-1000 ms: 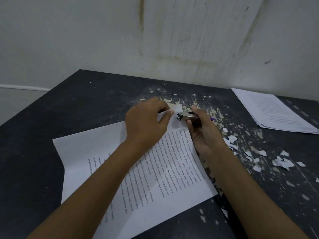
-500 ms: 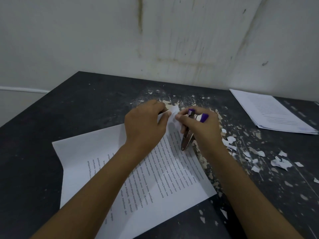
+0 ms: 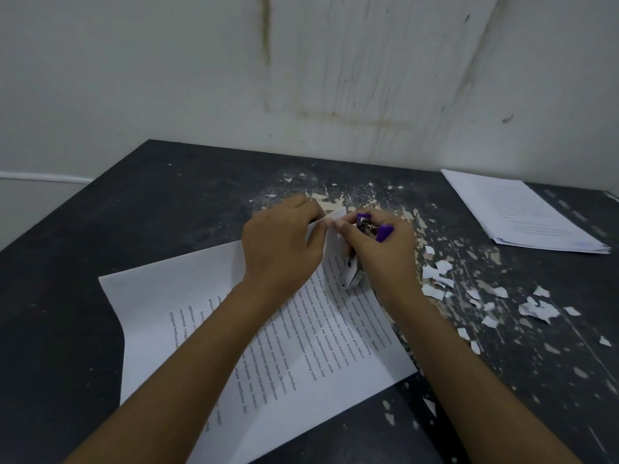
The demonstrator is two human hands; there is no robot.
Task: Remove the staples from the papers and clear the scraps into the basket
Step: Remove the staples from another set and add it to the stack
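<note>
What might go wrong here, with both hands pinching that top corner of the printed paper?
The left hand and right hand both grip the corner of the printed paper, so a pull could tear off another piece, like the paper scraps already scattered on the table. The right hand also clutches the purple-handled staple remover, which could slip or nick a finger. No basket shows in this view, so scraps may stay on the table.

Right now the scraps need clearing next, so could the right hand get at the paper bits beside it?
Probably yes: the paper scraps lie uncovered just right of the right hand, though it grips the staple remover.
</note>
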